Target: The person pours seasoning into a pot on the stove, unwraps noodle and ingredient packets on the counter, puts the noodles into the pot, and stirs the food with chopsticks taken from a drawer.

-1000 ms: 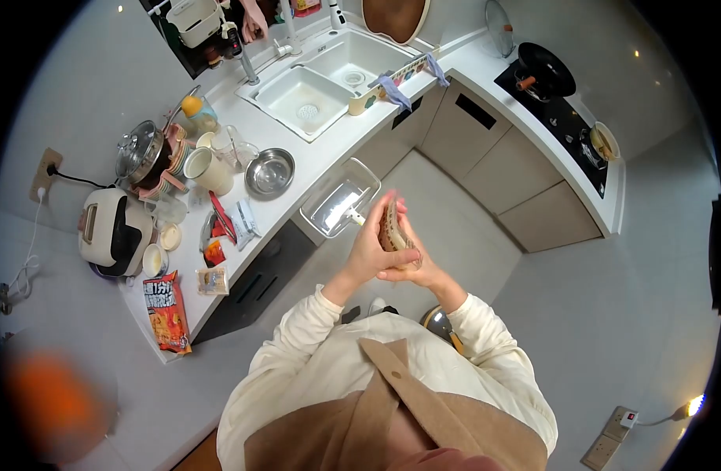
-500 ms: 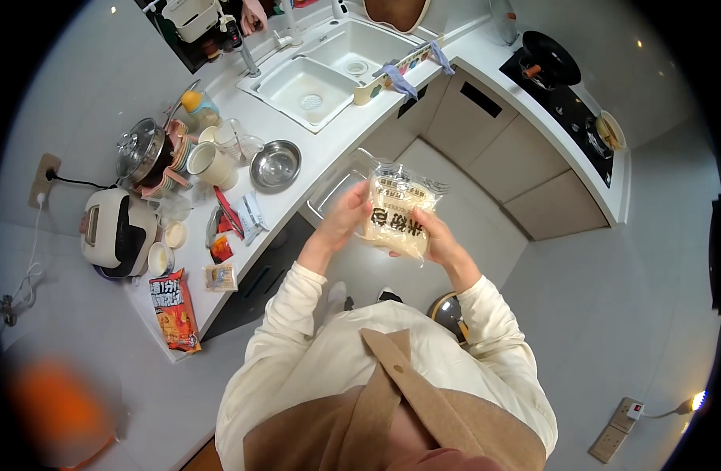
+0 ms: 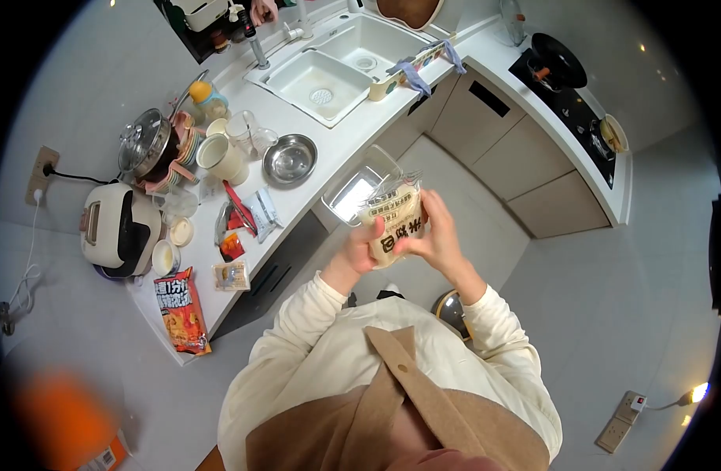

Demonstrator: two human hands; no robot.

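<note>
My left hand [image 3: 360, 250] and right hand [image 3: 441, 237] hold the packet [image 3: 398, 216] before me, apart from the counter [image 3: 337, 145], fingers grasping its 2 sides; light, even pressure should steady it without crushing.

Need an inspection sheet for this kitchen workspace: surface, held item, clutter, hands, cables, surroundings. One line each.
Surface: white counter, left stretch crowded; no spill seen
Held item: clear packet with dark print, pale contents, held off the counter
Clutter: red bag at the near corner; flat packet by the front edge; steel bowl beside cups
Hands: left hand and right hand both grip the packet
Cables: black cord at the left wall socket; white cord hanging below it; another leads to a lit lamp, right
Surroundings: double sink; black pan on the hob; other person: nothing seen for certain
</note>
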